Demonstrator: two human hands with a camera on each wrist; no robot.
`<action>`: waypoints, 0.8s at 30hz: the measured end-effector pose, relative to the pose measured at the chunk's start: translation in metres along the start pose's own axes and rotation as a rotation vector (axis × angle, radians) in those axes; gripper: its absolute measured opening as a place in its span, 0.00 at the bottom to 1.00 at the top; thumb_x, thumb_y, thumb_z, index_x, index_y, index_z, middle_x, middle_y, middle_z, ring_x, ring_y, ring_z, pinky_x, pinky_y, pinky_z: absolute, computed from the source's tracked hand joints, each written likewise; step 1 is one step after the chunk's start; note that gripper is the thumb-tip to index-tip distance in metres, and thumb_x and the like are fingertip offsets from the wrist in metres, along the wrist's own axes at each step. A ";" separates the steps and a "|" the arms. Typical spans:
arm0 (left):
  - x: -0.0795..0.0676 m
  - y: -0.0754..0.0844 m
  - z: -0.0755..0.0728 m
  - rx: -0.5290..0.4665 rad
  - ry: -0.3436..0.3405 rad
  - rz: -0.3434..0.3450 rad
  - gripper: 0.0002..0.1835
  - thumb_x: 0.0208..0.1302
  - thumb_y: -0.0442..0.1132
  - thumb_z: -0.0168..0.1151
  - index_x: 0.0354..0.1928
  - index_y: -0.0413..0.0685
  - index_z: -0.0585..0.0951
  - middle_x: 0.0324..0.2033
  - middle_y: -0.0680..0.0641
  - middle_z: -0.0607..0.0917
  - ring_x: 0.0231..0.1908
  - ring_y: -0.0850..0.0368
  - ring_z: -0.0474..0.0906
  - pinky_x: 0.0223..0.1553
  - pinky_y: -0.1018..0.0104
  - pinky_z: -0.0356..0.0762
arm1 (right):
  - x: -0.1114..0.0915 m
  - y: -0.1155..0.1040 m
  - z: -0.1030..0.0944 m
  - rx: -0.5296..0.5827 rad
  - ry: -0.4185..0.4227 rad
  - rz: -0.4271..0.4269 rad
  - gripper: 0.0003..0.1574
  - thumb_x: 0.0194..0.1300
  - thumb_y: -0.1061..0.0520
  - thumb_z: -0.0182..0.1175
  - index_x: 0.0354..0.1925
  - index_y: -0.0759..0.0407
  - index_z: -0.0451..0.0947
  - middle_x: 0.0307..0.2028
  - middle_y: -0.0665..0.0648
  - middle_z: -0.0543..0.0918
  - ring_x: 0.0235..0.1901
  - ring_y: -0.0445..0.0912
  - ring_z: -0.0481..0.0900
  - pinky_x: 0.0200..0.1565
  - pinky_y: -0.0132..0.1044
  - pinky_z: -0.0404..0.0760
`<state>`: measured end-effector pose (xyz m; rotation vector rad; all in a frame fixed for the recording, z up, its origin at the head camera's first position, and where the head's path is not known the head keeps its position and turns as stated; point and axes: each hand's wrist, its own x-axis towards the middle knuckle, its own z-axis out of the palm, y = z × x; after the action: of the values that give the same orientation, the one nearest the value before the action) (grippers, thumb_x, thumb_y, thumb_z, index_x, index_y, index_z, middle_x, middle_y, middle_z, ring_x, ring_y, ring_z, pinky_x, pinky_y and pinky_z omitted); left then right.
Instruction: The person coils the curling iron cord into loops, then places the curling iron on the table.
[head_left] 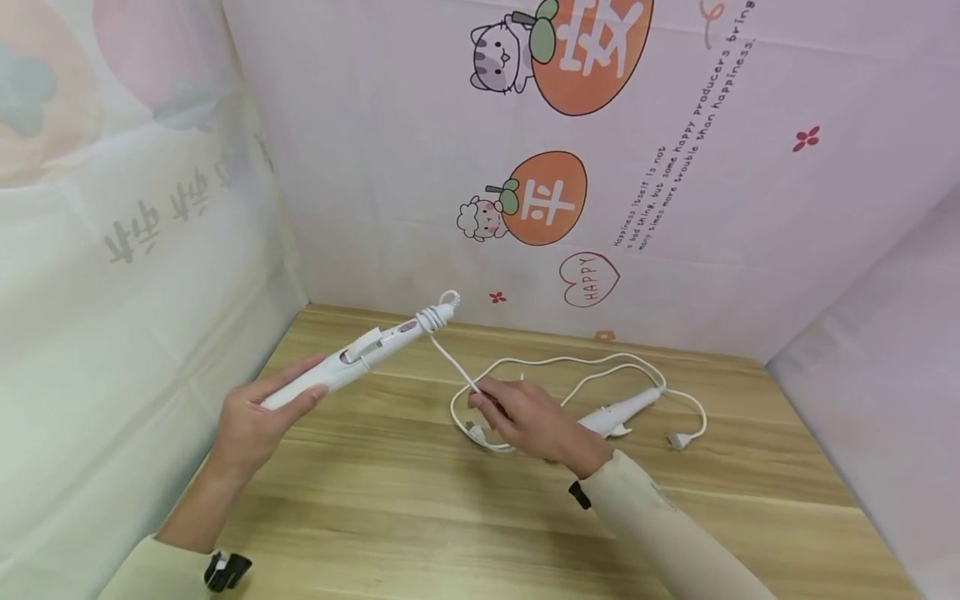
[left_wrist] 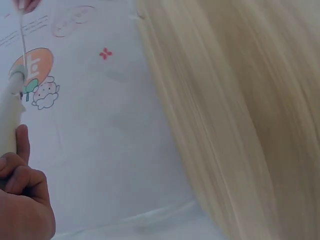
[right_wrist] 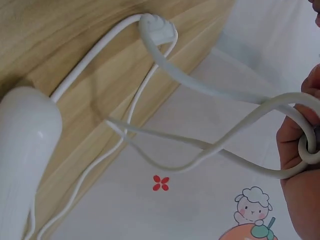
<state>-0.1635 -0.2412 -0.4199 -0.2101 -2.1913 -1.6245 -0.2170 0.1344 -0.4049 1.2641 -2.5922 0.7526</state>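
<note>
A person's left hand (head_left: 251, 423) gripped a curling iron (head_left: 396, 338) above the table (head_left: 360, 517), its cord (head_left: 452, 361) partly wound on, while the right hand (head_left: 528, 417) clasped the loose remainder and a second iron (head_left: 621, 413) lay unwrapped.

- I'm looking into a cloth-walled booth (head_left: 322, 150)
- A cartoon-printed backdrop (head_left: 405, 267) is hanging behind the far edge of the worktop (head_left: 390, 500)
- Side cloths (head_left: 112, 333) are flanking it

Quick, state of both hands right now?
Left hand: closed, holding the slim white wand-shaped appliance.
Right hand: closed, holding the thin white cord.
</note>
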 end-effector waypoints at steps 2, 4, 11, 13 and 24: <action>-0.001 -0.001 0.001 0.080 0.010 0.029 0.23 0.65 0.33 0.80 0.62 0.48 0.90 0.52 0.67 0.92 0.34 0.68 0.83 0.26 0.74 0.78 | 0.000 0.000 -0.003 -0.032 -0.007 -0.022 0.05 0.84 0.56 0.59 0.47 0.54 0.82 0.25 0.41 0.75 0.24 0.30 0.67 0.29 0.28 0.72; -0.002 -0.002 0.002 0.161 0.014 0.058 0.23 0.63 0.35 0.82 0.61 0.53 0.91 0.52 0.59 0.93 0.31 0.67 0.81 0.23 0.72 0.76 | 0.000 0.000 -0.006 -0.071 0.004 -0.059 0.04 0.83 0.58 0.60 0.49 0.55 0.82 0.27 0.43 0.77 0.25 0.31 0.67 0.30 0.28 0.73; -0.006 -0.002 0.008 0.286 -0.093 0.117 0.22 0.62 0.39 0.83 0.59 0.57 0.92 0.51 0.44 0.94 0.28 0.65 0.78 0.19 0.69 0.72 | 0.004 0.003 -0.013 -0.244 0.123 -0.275 0.07 0.85 0.55 0.58 0.47 0.55 0.82 0.27 0.44 0.81 0.24 0.34 0.72 0.27 0.30 0.75; -0.007 -0.002 0.010 0.292 -0.154 0.114 0.22 0.63 0.40 0.82 0.60 0.57 0.92 0.51 0.43 0.94 0.26 0.64 0.78 0.17 0.68 0.73 | 0.006 0.004 -0.014 -0.274 0.150 -0.321 0.11 0.88 0.53 0.54 0.47 0.55 0.81 0.25 0.43 0.79 0.23 0.34 0.70 0.25 0.30 0.73; -0.014 -0.003 0.010 0.213 -0.423 0.256 0.21 0.62 0.38 0.82 0.58 0.55 0.92 0.49 0.45 0.95 0.32 0.69 0.84 0.27 0.68 0.84 | 0.013 0.009 -0.023 -0.270 0.144 -0.336 0.06 0.84 0.57 0.60 0.51 0.56 0.82 0.34 0.50 0.91 0.24 0.38 0.78 0.25 0.31 0.78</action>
<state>-0.1540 -0.2309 -0.4313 -0.7987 -2.4964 -1.2825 -0.2341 0.1417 -0.3841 1.4445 -2.1967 0.4002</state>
